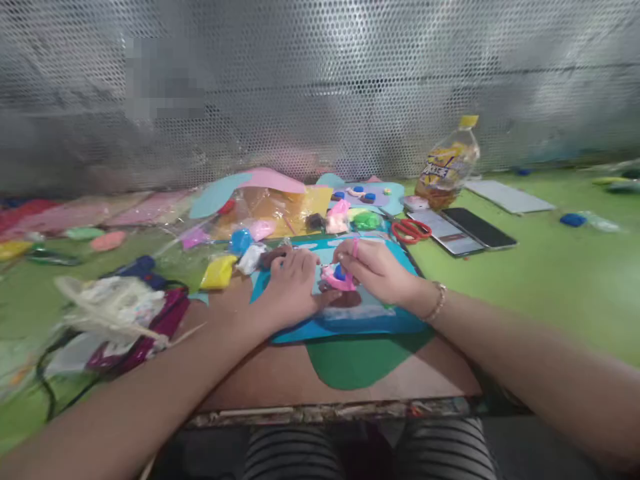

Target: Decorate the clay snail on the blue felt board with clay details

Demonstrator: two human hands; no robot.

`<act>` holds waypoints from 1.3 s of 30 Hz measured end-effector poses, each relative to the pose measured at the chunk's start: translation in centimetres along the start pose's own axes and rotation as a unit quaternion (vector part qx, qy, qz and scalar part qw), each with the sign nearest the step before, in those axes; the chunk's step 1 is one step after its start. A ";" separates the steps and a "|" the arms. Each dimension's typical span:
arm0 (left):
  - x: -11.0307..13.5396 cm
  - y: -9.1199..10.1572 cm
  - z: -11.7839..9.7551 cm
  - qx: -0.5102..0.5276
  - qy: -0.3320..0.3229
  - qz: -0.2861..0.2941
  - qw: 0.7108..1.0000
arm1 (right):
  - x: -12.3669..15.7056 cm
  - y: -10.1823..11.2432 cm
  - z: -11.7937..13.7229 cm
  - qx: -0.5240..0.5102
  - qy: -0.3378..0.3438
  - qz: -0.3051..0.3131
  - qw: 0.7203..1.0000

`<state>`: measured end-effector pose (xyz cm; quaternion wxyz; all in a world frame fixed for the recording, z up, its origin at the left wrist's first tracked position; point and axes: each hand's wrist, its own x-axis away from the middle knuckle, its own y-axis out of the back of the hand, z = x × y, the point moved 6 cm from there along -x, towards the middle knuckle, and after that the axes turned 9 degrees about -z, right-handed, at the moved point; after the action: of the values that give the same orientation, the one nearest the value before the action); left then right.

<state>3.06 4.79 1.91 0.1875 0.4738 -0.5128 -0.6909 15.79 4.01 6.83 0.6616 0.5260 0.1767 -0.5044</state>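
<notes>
A small pink and blue modelling clay figure (339,275) lies on a blue picture board (300,332) with white and brown patches. My right hand (377,270) is closed, its fingertips pinching pink clay at the figure's right edge; a pink band shows at one finger. My left hand (295,283) rests on the board's left part with fingers spread, the thumb reaching toward the figure's lower edge. The exact contact at the fingertips is blurred. Beneath the board sits a dark green cut shape (360,370) on a brown mat (250,380).
Bagged clay, including a yellow packet (218,272), lies left of the board. Red scissors (411,231), a phone (480,228) and a drink bottle (447,165) stand or lie to the right. A perforated metal panel (320,87) rises behind the green table (550,287).
</notes>
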 end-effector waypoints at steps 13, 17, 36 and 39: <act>-0.2 -0.2 -0.4 0.009 0.015 0.018 1.000 | -0.1 -0.1 -0.1 -0.010 -0.025 0.012 1.000; -0.4 -0.3 -0.4 0.014 0.018 0.025 0.999 | -0.1 0.0 -0.3 -0.011 -0.027 0.011 1.000; -0.6 -0.2 -0.4 0.001 0.028 0.011 1.000 | 0.0 -0.1 -0.3 -0.002 -0.026 0.012 1.000; -0.6 -0.3 -0.3 0.004 0.026 0.016 1.000 | -0.1 -0.2 -0.3 0.001 -0.028 0.012 1.000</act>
<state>3.66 5.20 1.96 0.2098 0.4841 -0.5181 -0.6732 15.72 4.32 6.68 0.6717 0.5145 0.1513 -0.5110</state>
